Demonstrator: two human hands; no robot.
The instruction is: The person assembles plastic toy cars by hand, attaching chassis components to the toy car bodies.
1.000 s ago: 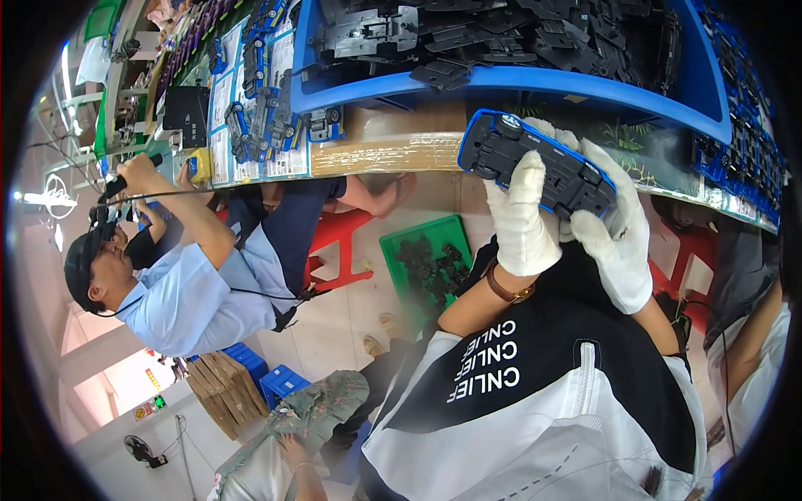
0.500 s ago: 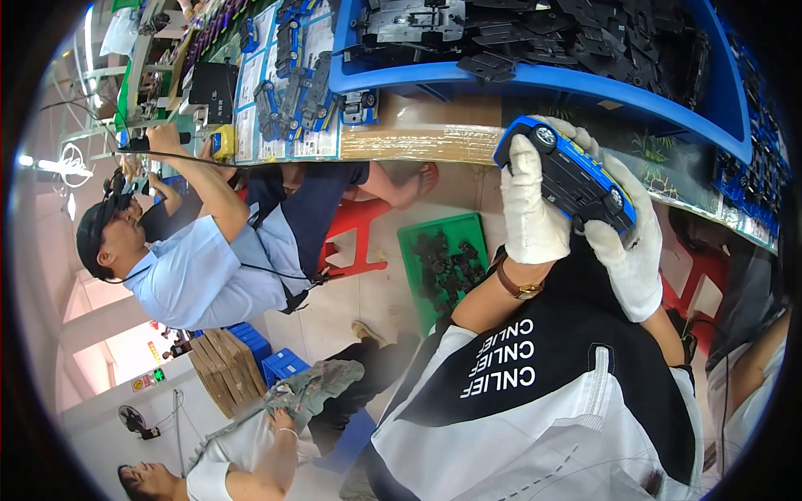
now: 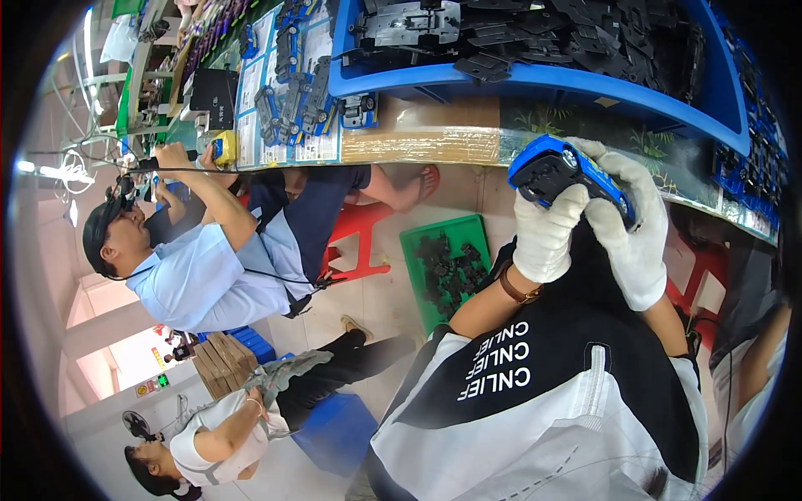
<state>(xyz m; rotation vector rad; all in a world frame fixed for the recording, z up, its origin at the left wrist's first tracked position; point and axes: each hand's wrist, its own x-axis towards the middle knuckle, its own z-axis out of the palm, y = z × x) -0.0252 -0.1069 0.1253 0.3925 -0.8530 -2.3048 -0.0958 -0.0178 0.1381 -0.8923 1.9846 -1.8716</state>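
Observation:
A blue toy car (image 3: 551, 167) with a black underside is held between my two white-gloved hands above the near table edge. My left hand (image 3: 548, 230) closes on the car's near side, its fingers bent against the black base. Wrapped around the other end, my right hand (image 3: 631, 221) has its thumb on the near side and its fingers over the far side. The car is tilted, with part of its underside and a wheel showing. Part of the body is hidden by the gloves.
Beyond my hands, a blue bin (image 3: 535, 75) holds many black car base plates (image 3: 576, 33). Toy cars lie on white sheets (image 3: 292, 100) to its left, and more blue ones (image 3: 748, 179) at the right. A green tray (image 3: 447, 267) of black parts is below. Co-workers sit leftward.
The car has been turned in my hands, so less of its underside faces me. My left fingers have shifted lower on it. A co-worker at the lower left has changed posture.

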